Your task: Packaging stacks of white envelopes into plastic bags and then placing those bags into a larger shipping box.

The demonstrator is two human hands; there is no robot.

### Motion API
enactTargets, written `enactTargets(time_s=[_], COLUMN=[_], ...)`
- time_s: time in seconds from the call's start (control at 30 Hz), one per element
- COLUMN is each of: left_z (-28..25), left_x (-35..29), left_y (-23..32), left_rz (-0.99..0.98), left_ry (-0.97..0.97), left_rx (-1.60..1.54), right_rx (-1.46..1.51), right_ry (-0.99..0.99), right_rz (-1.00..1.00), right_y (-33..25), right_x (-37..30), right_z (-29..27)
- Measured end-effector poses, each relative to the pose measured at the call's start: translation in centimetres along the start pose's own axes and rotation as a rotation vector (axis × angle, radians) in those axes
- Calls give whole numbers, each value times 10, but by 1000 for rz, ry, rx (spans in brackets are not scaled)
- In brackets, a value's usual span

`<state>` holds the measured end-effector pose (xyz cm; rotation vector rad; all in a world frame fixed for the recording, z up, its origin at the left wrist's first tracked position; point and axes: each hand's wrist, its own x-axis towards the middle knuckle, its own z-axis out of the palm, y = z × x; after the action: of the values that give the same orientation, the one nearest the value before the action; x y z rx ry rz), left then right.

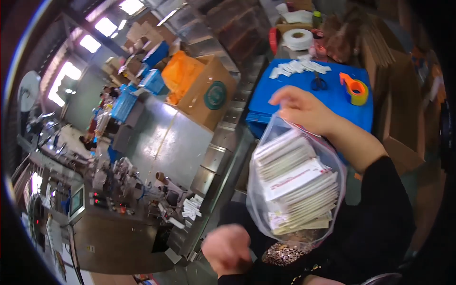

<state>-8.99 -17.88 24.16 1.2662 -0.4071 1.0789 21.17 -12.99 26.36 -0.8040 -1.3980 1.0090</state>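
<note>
From the right, my right arm reaches across and my right hand [304, 111] is closed on the gathered top edge of a clear plastic bag [255, 187]. The bag hangs below that hand, in front of my dark clothing. Inside it, flat white paper packets [297, 180] lie in stacked rows, one with red print facing up. My left hand [227, 249] is low in the middle, apart from the bag; motion smears its fingers, so I cannot tell whether they are closed.
A blue bin top [266, 90] beyond the bag bears small white packets [299, 68], scissors [318, 84] and an orange tape dispenser [355, 89]. Cardboard [403, 109] stands at right. At left are a metal conveyor [209, 164], a packing machine [114, 237] and an open carton [209, 95].
</note>
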Motion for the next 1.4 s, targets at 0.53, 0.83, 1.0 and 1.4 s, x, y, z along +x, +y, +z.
enactTargets(time_s=[0.53,0.83,1.0,1.4], left_z=[-18,-66,-64,-53], left_x=[45,-19,-44,-20], left_y=[-96,-101,-126,-128], left_rz=[-214,-255,-281,-176], left_ry=[253,158,276,261], left_rx=[188,316,507,636], right_rx=[238,740,304,309], right_ry=[44,44,184,154], right_rz=[-364,274,251,166], right_y=[54,46,133,142], right_x=[-47,-40,-82,-65], right_z=[45,53,16,16])
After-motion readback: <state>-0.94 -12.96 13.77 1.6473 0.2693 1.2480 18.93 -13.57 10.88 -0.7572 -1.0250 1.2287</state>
